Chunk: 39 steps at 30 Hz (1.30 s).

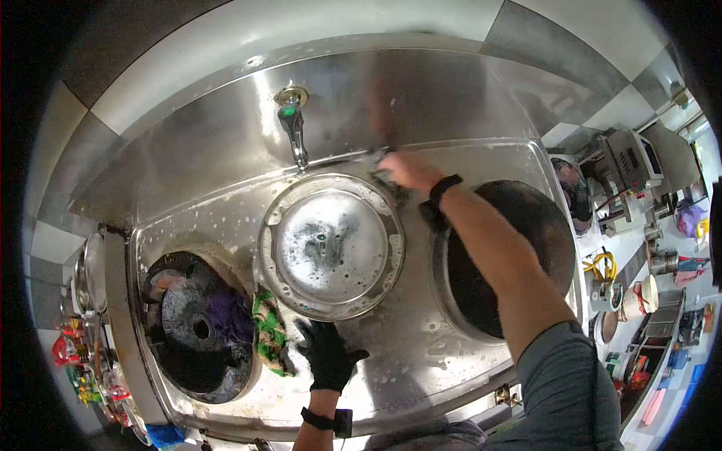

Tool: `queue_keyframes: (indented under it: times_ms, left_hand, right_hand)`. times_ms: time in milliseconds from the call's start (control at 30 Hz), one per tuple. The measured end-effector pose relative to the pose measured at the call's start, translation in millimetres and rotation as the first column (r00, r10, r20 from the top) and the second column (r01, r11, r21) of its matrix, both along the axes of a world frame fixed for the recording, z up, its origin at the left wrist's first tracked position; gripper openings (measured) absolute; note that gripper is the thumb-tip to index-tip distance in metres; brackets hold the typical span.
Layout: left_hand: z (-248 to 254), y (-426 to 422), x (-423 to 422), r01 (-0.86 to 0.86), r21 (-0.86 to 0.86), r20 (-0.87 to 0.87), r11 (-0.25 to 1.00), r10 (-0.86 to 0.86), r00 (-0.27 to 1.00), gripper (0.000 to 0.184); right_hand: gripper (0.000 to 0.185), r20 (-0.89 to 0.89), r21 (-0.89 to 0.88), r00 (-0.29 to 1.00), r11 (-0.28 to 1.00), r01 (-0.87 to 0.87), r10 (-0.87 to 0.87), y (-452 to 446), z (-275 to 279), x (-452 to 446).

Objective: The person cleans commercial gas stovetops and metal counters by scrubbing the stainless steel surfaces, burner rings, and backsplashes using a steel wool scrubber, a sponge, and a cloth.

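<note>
Head view: your left hand point(328, 359) open beside steel basin point(331, 309); right hand point(411, 170) blurred, grip indeterminate; wet worktop point(410, 342) could cause slipping, jolting the basin

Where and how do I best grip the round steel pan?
Probably pinch the pan by its broad near rim, from the side where the left hand is: its round outline shows no handle, and the tap stands beyond the far edge.

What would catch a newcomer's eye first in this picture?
Probably the shiny round disc, mid-counter, below the tap. Next, the black-gloved left hand spread at its near edge, and the blurred right hand by its far right side. The blackened burner at left also stands out.
</note>
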State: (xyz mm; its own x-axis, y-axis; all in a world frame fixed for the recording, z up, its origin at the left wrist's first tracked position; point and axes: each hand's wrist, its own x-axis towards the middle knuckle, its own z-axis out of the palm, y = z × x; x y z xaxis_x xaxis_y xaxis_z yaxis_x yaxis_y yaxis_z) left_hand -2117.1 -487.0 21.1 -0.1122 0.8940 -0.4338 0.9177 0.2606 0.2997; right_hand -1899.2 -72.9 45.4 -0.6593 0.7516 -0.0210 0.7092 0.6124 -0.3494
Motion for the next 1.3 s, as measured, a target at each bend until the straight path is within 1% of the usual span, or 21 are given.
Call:
queue_keyframes:
  times_ms: [100,200,300,433,500,533,600,667,733,767,833,867,900,967,1000,1033,1100,1167,1233,1267,1300]
  left_hand:
    - [2.2,-0.6,0.2,0.044,0.007,-0.067,0.999,-0.043,0.997,0.141]
    - [9.3,1.8,1.1,0.026,-0.007,-0.052,1.000,-0.026,0.998,0.142]
    - [3.5,0.2,1.2,0.036,-0.028,-0.055,0.999,-0.037,0.998,0.144]
    - [-16.7,-0.6,13.2,-0.035,-0.023,-0.054,0.999,0.033,0.998,0.151]
    - [-21.4,-1.3,22.1,-0.109,0.031,-0.027,0.994,0.110,0.994,0.149]
    - [-11.6,2.3,26.9,-0.140,0.021,0.002,0.990,0.140,0.990,0.145]
    - [-8.8,7.9,25.1,-0.125,0.070,0.061,0.990,0.121,0.991,0.144]
    - [-21.0,5.3,25.4,-0.117,0.193,0.145,0.974,0.090,0.985,0.142]
    - [-18.9,7.4,28.9,-0.132,0.096,0.085,0.987,0.124,0.989,0.143]
    - [-16.1,11.4,32.1,-0.152,0.008,0.032,0.988,0.151,0.988,0.144]
    - [-12.4,17.1,34.2,-0.218,0.019,0.018,0.976,0.218,0.976,0.142]
    - [-23.5,16.1,31.2,-0.175,0.111,0.105,0.978,0.163,0.981,0.137]
    - [-29.6,9.8,26.6,-0.142,0.200,0.175,0.970,0.107,0.979,0.132]
    - [-36.3,5.2,26.1,-0.128,0.258,0.162,0.958,0.088,0.983,0.126]
    - [-22.6,7.1,31.7,-0.120,0.083,0.004,0.989,0.120,0.993,0.129]
    - [-21.4,8.0,30.8,-0.149,0.091,0.031,0.985,0.147,0.989,0.132]
    - [7.3,15.3,28.2,-0.180,0.119,0.071,0.976,0.173,0.982,0.136]
    - [-6.9,11.3,23.5,-0.165,0.080,0.038,0.983,0.162,0.986,0.137]
    - [-17.1,3.0,12.7,-0.134,0.156,0.150,0.979,0.110,0.983,0.141]
    - [-9.2,0.5,9.9,-0.047,0.218,-0.052,0.975,0.060,0.997,0.109]
    - [-7.5,-1.8,-3.6,-0.055,0.222,-0.048,0.973,0.068,0.997,0.109]
  right_hand:
    - [0.027,0.265,0.072,0.955,0.991,0.115,-0.130,15.7,0.0,57.3]
    - [0.022,0.579,0.006,0.794,0.974,0.224,-0.186,2.6,34.1,82.9]
    - [0.017,0.402,0.085,0.826,0.915,0.395,-0.394,-10.1,3.8,116.7]
    - [0.023,0.386,0.060,0.865,0.944,0.324,-0.322,-21.5,-17.6,100.7]
    - [0.027,0.442,0.014,0.894,0.997,0.081,-0.079,-21.0,-18.8,99.2]
    - [0.027,0.439,0.010,0.895,0.997,0.078,-0.075,-14.0,-28.1,114.6]
    - [0.023,0.377,0.192,0.886,0.959,0.209,-0.269,6.4,-41.4,153.0]
    - [0.022,0.645,-0.002,0.710,0.928,0.372,-0.283,13.9,4.7,150.4]
    - [0.024,0.788,-0.006,0.601,0.975,0.220,-0.131,27.2,12.7,153.7]
    - [0.024,0.785,-0.016,0.610,0.980,0.198,-0.110,30.7,10.5,152.8]
    - [0.024,0.625,0.009,0.772,0.989,0.146,-0.120,28.8,2.0,135.4]
    - [0.024,0.561,0.011,0.822,0.994,0.112,-0.099,26.5,2.4,117.0]
    - [0.023,0.493,-0.015,0.854,0.980,0.199,-0.165,14.2,13.9,90.7]
    - [0.020,0.483,-0.006,0.861,0.983,0.182,-0.156,4.6,16.1,47.8]
    - [0.019,0.540,0.037,0.837,0.996,0.084,-0.090,9.0,8.6,47.2]
    - [0.019,0.526,0.027,0.848,0.998,0.058,-0.064,6.2,-2.6,48.7]
    - [0.017,0.514,0.199,0.856,0.978,-0.065,-0.048,-9.7,-21.1,48.0]
    - [0.016,0.559,0.162,0.826,0.987,-0.023,-0.072,-47.6,-14.9,40.1]
    - [0.012,0.472,0.223,0.881,0.966,-0.129,0.008,-93.9,-27.7,40.4]
    - [0.012,0.517,0.203,0.856,0.970,-0.134,0.010,-115.4,-33.4,37.0]
    - [0.011,0.560,0.188,0.828,0.973,-0.136,0.008,-136.4,-33.9,32.6]
